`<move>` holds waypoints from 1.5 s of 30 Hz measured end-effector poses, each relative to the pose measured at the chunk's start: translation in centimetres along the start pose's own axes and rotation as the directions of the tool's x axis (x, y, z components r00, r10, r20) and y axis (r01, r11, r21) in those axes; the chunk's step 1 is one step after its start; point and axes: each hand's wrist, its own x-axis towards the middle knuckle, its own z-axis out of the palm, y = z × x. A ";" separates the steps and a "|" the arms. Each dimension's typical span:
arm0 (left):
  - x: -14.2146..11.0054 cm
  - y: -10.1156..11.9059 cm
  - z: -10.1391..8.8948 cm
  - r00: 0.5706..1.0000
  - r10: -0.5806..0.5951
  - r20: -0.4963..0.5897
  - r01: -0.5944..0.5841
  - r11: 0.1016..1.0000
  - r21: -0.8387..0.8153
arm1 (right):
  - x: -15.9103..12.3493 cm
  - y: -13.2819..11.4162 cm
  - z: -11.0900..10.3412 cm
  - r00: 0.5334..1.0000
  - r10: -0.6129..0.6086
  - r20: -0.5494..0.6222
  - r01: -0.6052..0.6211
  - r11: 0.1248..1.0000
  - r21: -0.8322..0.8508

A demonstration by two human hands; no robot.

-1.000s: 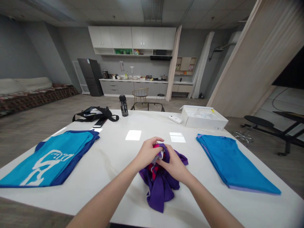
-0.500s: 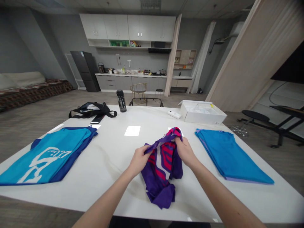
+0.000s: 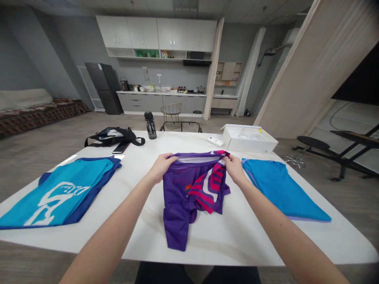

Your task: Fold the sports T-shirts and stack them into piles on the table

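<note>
Purple shorts [image 3: 177, 197] with a red and white striped pattern hang between my two hands over the white table [image 3: 142, 236]. My left hand [image 3: 161, 167] pinches the left end of the waistband, and my right hand [image 3: 233, 167] grips its right end. The waistband is stretched out between them, with its inner side partly showing. One plain purple leg hangs down toward the near table edge; the patterned part is bunched on the right. To the left lies a folded teal and dark blue garment [image 3: 74, 185] with white lettering. Folded blue fabric [image 3: 287, 189] lies on the right.
At the back of the table are a black bag [image 3: 115, 136], a phone [image 3: 121, 148], a dark bottle [image 3: 150, 125], a small white device [image 3: 215, 141] and an open white box [image 3: 250, 140]. A chair [image 3: 171, 110] stands beyond.
My hands have moved apart, the left one going left and up. The bunched shorts have opened out, so the waistband is now stretched and one leg hangs down on the left.
</note>
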 end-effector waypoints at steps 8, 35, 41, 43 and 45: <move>0.0 7.4 -3.4 0.938 0.122 0.323 -0.298 0.761 0.577 | 1.5 -3.9 -3.1 0.987 0.081 0.136 -0.124 0.930 0.345; 0.1 3.7 0.1 0.821 0.508 -0.262 -0.397 0.836 0.378 | -3.7 -3.3 -2.5 0.813 -0.019 0.582 0.016 1.000 0.012; -0.4 4.6 0.2 0.843 0.496 -0.207 -0.413 0.845 0.340 | 0.2 0.2 -2.7 0.860 -0.045 0.509 0.095 0.993 -0.074; -0.7 4.9 0.2 0.840 0.516 -0.167 -0.431 0.822 0.372 | 1.8 1.0 -3.4 0.866 -0.066 0.495 0.168 0.972 -0.164; -1.0 5.2 0.2 0.838 0.528 -0.139 -0.436 0.800 0.413 | 3.4 1.3 -4.4 0.880 -0.110 0.462 0.274 0.912 -0.304</move>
